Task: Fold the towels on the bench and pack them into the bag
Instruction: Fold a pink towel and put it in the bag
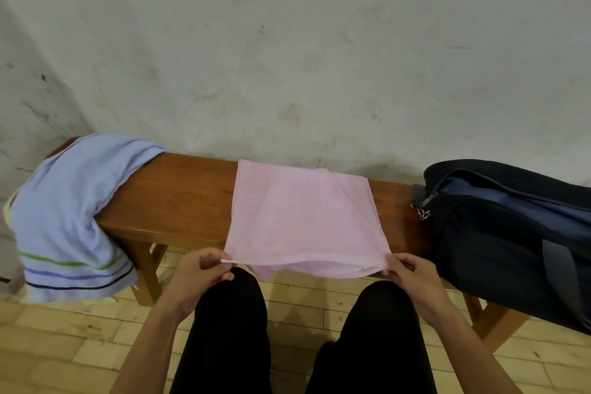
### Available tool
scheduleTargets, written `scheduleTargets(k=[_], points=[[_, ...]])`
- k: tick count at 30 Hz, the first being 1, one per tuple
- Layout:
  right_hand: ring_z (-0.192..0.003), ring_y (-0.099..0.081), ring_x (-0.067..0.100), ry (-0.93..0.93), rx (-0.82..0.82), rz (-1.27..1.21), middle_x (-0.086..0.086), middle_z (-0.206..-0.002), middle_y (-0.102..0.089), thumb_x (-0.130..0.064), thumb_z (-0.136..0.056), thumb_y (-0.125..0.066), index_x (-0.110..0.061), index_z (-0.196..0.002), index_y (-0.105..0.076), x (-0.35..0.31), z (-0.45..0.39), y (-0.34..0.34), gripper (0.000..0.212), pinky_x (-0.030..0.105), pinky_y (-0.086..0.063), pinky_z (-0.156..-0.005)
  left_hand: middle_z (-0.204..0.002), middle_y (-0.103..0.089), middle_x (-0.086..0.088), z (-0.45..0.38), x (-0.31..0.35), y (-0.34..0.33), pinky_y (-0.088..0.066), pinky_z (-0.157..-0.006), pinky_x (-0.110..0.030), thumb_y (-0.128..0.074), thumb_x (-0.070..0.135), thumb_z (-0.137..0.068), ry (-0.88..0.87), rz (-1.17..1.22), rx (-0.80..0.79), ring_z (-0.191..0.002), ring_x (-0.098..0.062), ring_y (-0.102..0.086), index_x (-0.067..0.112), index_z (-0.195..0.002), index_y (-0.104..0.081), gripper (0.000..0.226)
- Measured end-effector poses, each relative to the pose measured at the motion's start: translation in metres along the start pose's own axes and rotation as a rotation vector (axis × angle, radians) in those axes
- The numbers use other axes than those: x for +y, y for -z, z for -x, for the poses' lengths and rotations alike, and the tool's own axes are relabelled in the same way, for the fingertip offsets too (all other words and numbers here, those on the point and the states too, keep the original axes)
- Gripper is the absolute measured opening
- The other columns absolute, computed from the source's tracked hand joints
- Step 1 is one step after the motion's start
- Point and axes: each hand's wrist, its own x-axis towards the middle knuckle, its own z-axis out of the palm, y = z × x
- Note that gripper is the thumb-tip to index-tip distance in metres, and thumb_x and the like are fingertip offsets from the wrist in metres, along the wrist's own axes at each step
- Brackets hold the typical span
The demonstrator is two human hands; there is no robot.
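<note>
A pink towel (303, 214) lies across the middle of the wooden bench (179, 195), its near edge held out over the front of the seat. My left hand (200, 272) pinches the towel's near left corner. My right hand (411, 275) pinches its near right corner. A second layer of the pink towel sags below the held edge. A light blue towel (67, 211) with green, blue and dark stripes is draped over the bench's left end. A dark navy bag (511, 233) lies on the bench's right end, its top zip open.
A stained pale wall (287, 57) stands right behind the bench. My knees in black trousers (230, 329) are just in front of the seat. The floor (64, 345) is light wooden planks.
</note>
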Motion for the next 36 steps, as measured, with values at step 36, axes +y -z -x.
scheduleTargets(k=[36], points=[[-0.085, -0.062, 0.018, -0.118, -0.108, -0.466, 0.014, -0.104, -0.071, -0.011, -0.091, -0.067, 0.001, -0.102, -0.069, -0.045, 0.021, -0.009, 0.016, 0.026, -0.057, -0.073, -0.096, -0.058, -0.029, -0.017, 0.006, -0.034, -0.053, -0.054, -0.035, -0.065, 0.016, -0.094, -0.026, 0.151, 0.243, -0.076, -0.03, -0.056, -0.007, -0.101, -0.048, 0.029]])
